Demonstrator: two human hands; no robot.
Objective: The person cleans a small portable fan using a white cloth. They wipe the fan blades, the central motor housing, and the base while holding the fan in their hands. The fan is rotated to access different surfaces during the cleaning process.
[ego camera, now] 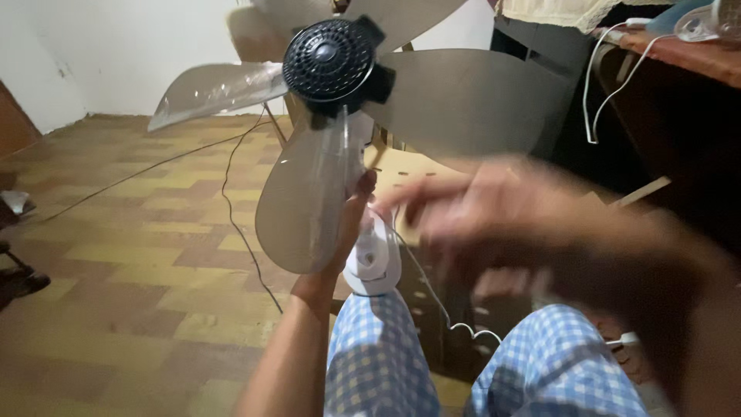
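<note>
Left hand (340,247) grips fan (340,100) behind blades | right hand (494,208) blurred, grip unclear | risk: we could clip a blade, or snag the cord (448,316).

A room in a home is shown. The floor (131,255) is laid with worn yellow and brown tiles in a chequered pattern, and a thin black cable (231,208) is trailed across it. Plain pale walls (116,54) are seen behind. At the right, a dark wooden desk (687,58) is cluttered with white cords (598,93), and pale cloth (556,11) is draped above. Blue checked pyjama-style trousers (378,363) are worn by the seated person, and a household fan (332,69) is held up.
</note>
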